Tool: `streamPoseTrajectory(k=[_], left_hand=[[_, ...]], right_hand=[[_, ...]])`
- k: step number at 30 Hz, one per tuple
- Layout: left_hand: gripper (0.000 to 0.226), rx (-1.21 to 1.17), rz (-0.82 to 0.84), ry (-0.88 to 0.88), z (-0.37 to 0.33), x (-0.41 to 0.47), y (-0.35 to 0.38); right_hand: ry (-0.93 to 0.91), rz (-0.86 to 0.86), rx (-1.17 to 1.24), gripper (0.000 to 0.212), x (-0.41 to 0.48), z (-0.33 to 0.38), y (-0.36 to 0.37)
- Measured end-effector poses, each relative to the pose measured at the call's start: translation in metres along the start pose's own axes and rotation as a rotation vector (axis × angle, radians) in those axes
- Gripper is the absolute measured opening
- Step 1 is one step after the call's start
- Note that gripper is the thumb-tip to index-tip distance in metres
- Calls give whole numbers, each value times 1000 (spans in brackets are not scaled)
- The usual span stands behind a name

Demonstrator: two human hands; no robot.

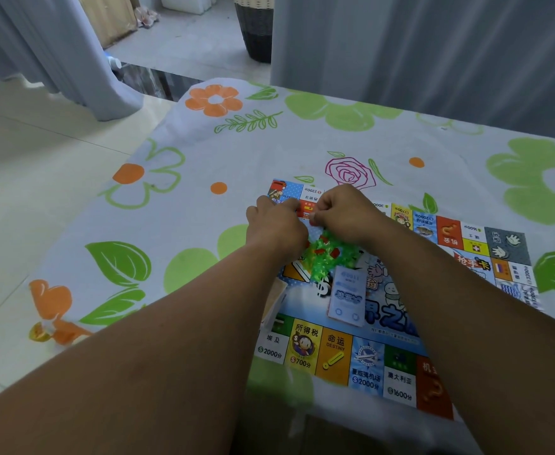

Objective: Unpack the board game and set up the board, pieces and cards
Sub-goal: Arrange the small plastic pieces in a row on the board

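Fingers of our left hand (276, 224) and right hand (341, 211) pinch the bag of green pieces (325, 256); next we pull it open.

We see the board (335, 359) lying flat on the cloth (203, 198), toward the table's right and near side. The left hand (276, 224) and right hand (341, 208) meet side by side above the board's far left part, both pinching the top of the bag (327, 254) of pieces, which extends below them toward us. The card pack (348, 293) lies mid-board, just nearer than the bag. A stack (274, 298) sits at the board's left edge. Behind the table stand the curtain (433, 44) and, further left, the basket (256, 27). The floor (39, 142) lies left.
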State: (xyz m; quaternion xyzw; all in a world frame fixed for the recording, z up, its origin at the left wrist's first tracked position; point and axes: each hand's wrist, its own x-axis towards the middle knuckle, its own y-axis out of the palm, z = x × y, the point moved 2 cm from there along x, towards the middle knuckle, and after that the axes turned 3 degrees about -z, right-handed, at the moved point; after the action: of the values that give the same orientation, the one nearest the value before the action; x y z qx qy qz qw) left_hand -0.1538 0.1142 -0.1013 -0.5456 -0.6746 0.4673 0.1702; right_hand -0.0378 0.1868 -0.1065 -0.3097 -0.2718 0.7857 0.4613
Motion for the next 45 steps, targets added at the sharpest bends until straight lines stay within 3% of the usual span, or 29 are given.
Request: streamPoseTrajectory(k=[9, 17, 27, 31, 45], left_hand=[[56, -40, -26, -7, 1, 0, 1], [49, -47, -73, -35, 2, 5, 2], [36, -202, -126, -33, 12, 9, 2], [33, -232, -141, -30, 15, 10, 1], [9, -213, -195, -30, 19, 16, 4]], right_hand=[[16, -76, -66, 34, 0, -3, 0], [9, -92, -63, 9, -3, -3, -6], [-33, -90, -104, 20, -3, 10, 7], [3, -102, -67, 5, -2, 11, -1], [-19, -78, -167, 11, 2, 10, 14]])
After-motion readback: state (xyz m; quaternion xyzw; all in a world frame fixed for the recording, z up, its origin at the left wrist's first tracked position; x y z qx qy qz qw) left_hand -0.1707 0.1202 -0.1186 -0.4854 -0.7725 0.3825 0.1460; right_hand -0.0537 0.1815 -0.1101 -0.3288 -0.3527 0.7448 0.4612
